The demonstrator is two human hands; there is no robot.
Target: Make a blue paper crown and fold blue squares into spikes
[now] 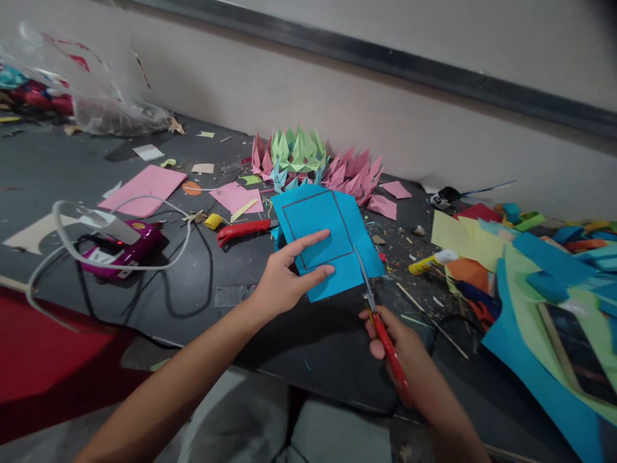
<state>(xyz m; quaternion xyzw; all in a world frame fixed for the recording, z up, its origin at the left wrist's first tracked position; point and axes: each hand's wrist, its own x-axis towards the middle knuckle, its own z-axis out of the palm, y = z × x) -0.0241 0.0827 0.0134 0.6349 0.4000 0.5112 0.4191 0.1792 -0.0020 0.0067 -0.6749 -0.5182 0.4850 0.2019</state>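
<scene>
While holding a blue sheet (332, 211) at centre in the left hand (282, 280), with thumb and forefinger on top and other fingers hidden, grips red-handled scissors (384, 336) at its five o'clock in the curled right hand (408, 344). Faces folded paper (296, 154) at twelve, a red cutter (245, 229) at nine.

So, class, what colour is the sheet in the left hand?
The sheet is bright blue with a dark drawn outline, best seen in the head view.
</scene>
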